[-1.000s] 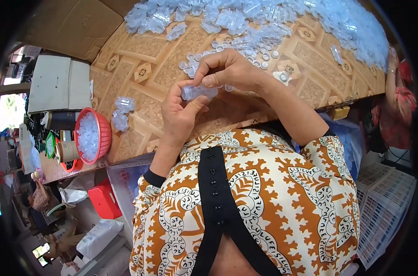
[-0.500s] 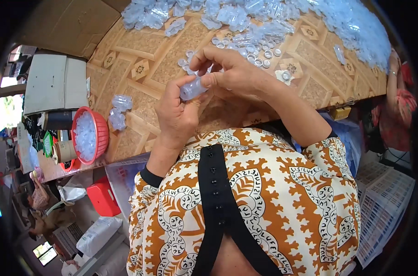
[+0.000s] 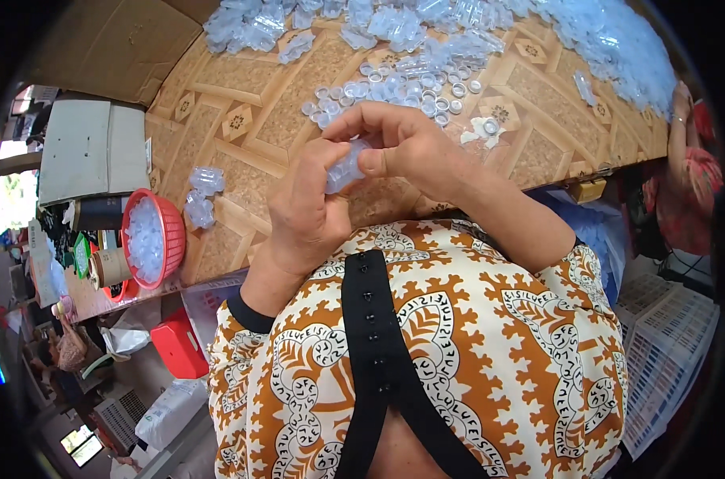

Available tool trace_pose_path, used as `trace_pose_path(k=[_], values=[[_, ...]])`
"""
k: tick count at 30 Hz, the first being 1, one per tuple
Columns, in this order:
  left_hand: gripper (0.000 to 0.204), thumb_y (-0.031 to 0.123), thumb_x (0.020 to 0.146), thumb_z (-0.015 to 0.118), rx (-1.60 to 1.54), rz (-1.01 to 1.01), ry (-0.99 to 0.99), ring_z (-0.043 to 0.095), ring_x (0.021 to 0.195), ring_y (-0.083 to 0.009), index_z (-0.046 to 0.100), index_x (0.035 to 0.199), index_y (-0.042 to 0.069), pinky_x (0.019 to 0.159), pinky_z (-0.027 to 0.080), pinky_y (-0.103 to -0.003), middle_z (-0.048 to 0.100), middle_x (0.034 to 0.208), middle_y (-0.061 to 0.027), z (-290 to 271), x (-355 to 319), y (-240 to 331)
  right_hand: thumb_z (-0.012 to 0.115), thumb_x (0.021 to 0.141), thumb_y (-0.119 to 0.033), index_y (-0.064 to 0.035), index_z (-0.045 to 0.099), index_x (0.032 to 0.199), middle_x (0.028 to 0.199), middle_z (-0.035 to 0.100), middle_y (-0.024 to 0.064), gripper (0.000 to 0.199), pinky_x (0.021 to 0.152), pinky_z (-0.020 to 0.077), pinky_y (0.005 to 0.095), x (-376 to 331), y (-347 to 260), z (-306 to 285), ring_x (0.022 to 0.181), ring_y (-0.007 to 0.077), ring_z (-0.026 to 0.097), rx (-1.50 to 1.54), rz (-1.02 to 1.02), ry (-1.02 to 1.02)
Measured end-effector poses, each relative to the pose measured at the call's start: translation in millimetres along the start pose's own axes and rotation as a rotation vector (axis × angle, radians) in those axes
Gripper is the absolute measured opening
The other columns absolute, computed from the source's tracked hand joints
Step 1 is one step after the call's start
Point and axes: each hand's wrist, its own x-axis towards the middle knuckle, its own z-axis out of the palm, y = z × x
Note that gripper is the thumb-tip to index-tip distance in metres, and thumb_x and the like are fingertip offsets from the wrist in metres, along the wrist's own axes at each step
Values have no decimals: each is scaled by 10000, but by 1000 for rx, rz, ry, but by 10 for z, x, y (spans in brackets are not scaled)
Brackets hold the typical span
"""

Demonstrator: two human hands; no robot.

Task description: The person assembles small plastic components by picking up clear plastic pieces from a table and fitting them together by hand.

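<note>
- Clear container (image 3: 344,173): in the air over bench (image 3: 538,136), well R of red basket (image 3: 179,239) & a bit farther from torso (image 3: 458,343) than it.
- Long axis looks slanted: lower end twd basket side & torso, upper end up & away from basket. Fingers hide much, so can't tell which end is the mouth.
- L hand (image 3: 310,199): fingers wrapped round container, on its basket side.
- R hand (image 3: 410,156): fingers curled narrow on container, thumb pressing it, on side away from basket; tips partly hid.
- Progress: prob. midway w/ this pc; in hand, not set down, can't tell if a cap is on. Basket holds lots of clear pcs (image 3: 145,239); big bottle heap (image 3: 610,60), far R of basket, looks unhandled.
- Small caps (image 3: 390,89): spread R of basket, beyond hands.
- Two loose containers (image 3: 207,181): on bench, just R of basket.
- Co-worker's arm (image 3: 678,140): farthest R of basket, by heap.
</note>
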Motion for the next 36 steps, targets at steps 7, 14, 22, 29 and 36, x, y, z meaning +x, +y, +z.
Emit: trace_pose_path(k=[7, 14, 22, 29, 36], values=[[383, -82, 764, 648, -54, -105, -65, 704, 859, -286, 587, 1122, 39, 733, 558, -344, 677, 1019, -155, 126, -76, -79, 628, 901, -30, -1, 601, 1208, 1087, 642, 53, 309, 792, 517, 248, 7, 88, -7, 960, 101, 610, 24, 49, 106], [382, 20, 899, 692, -1140, -505, 187, 677, 965, -189, 523, 1241, 0, 839, 600, -326, 638, 1178, -129, 120, 119, -23, 591, 990, -148, 13, 626, 1252, 1162, 625, 78, 310, 752, 541, 240, -53, 104, 26, 926, 107, 622, -81, -484, 195], [401, 29, 872, 727, -1255, -491, 187, 673, 994, -192, 555, 1233, 1, 845, 599, -336, 666, 1118, -123, 102, -10, -74, 624, 895, 11, 21, 641, 1193, 1019, 632, 124, 299, 709, 557, 246, -50, 163, -5, 852, 153, 684, -571, -755, 271], [373, -4, 873, 720, -1114, -579, 157, 661, 984, -158, 566, 1213, -4, 818, 600, -305, 662, 1101, -106, 158, -83, -31, 593, 768, 118, -5, 656, 1084, 881, 645, 120, 345, 613, 553, 306, -71, 213, 43, 707, 223, 686, -726, -799, 364], [328, -19, 874, 704, -748, -662, 106, 656, 933, -156, 596, 1183, 6, 795, 535, -265, 666, 1074, -95, 161, -265, -225, 621, 804, -16, -69, 651, 1083, 937, 669, 172, 286, 643, 545, 411, 32, 520, 62, 756, 361, 671, -893, -575, 376]])
